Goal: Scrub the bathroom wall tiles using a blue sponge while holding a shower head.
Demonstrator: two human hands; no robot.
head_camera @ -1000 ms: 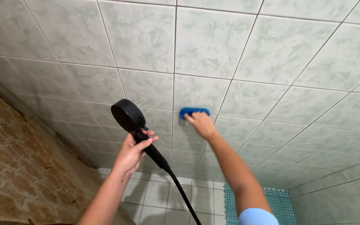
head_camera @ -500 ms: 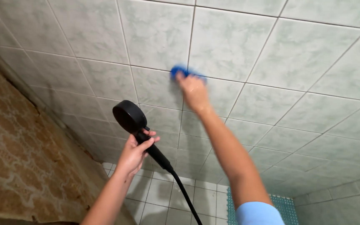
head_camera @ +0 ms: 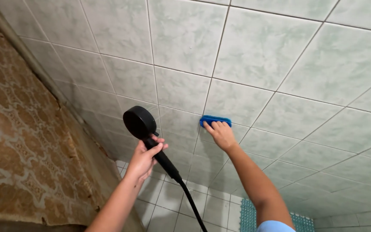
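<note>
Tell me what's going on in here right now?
A person is working at a pale green tiled wall. The right hand presses a blue scrub brush against the tiles, while the left hand grips a black handheld shower head, its hose trailing down. No water spray is visible.

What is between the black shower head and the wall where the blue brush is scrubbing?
Nothing visible. The left hand holds the black shower head up near the tiled wall, with only open air between them. The right hand presses the blue brush flat on the tiles, off to the shower head's right.
</note>
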